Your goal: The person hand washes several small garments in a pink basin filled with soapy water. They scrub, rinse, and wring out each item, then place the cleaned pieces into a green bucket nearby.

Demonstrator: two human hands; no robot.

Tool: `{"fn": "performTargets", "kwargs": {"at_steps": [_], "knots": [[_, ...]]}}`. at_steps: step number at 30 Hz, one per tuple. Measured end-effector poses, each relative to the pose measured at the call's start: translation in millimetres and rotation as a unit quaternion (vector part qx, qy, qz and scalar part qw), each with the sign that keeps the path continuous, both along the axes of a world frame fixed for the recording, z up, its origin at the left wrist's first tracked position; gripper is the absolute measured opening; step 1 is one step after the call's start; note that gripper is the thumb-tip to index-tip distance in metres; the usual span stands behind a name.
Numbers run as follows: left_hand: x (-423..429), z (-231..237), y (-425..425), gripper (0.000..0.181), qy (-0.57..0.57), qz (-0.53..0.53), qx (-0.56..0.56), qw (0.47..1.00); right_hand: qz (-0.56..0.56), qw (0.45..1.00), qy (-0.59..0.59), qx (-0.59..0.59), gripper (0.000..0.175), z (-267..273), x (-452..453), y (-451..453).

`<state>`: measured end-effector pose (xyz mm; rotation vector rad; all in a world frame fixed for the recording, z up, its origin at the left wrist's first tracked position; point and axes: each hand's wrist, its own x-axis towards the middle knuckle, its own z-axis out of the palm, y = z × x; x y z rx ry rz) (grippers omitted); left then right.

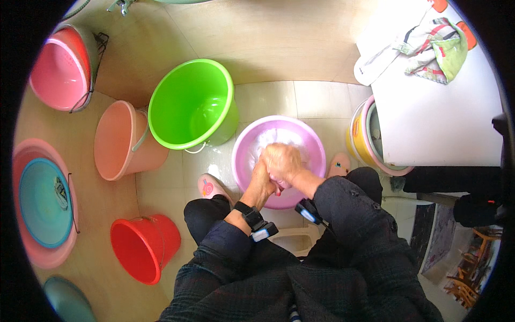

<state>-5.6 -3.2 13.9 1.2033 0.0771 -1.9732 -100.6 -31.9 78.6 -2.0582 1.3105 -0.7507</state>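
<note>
Before me on the floor stands a lilac plastic basin [240, 155], with whitish, shiny water or suds [275, 136] inside. My left hand [263, 179] and my right hand [283, 159] are pressed together over its middle. The right one lies across the left, its fingers curled. Between and beneath them the view is blocked, so I cannot tell whether a cloth or anything else is held. Red-painted nail tips show at the lower side of the clasp.
Left of the basin are a green bucket [193, 102], a peach bucket [114, 141] and a red bucket [139, 249]. More basins [60, 76] hang on the wall. At right, a white tabletop [438, 124] bearing a cloth [440, 52] overhangs a yellow bucket [358, 133]. My slippers [211, 186] flank the basin.
</note>
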Motion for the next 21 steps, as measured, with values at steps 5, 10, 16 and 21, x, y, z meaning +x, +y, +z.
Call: {"fn": "performTargets", "kwargs": {"at_steps": [5,10,16,21], "knots": [[2.5,19.7,0.4,0.043,0.081,-0.035,-0.094,0.992,-0.062,0.998,-0.013,0.006,0.016,-4.1,-0.6,-5.9],[6.6,38.1,-1.5,0.050,0.054,-0.084,-0.049,0.994,-0.245,0.954,0.086,0.147,0.022,9.3,-17.0,-34.0],[23.9,20.0,-3.1,0.022,0.109,0.130,-0.072,0.983,-0.022,0.990,0.137,0.005,0.026,5.9,-51.9,-2.8],[24.6,7.6,8.2,0.018,0.091,0.136,-0.069,0.984,-0.006,0.977,0.033,0.211,0.020,-2.6,-49.9,17.1]]}}
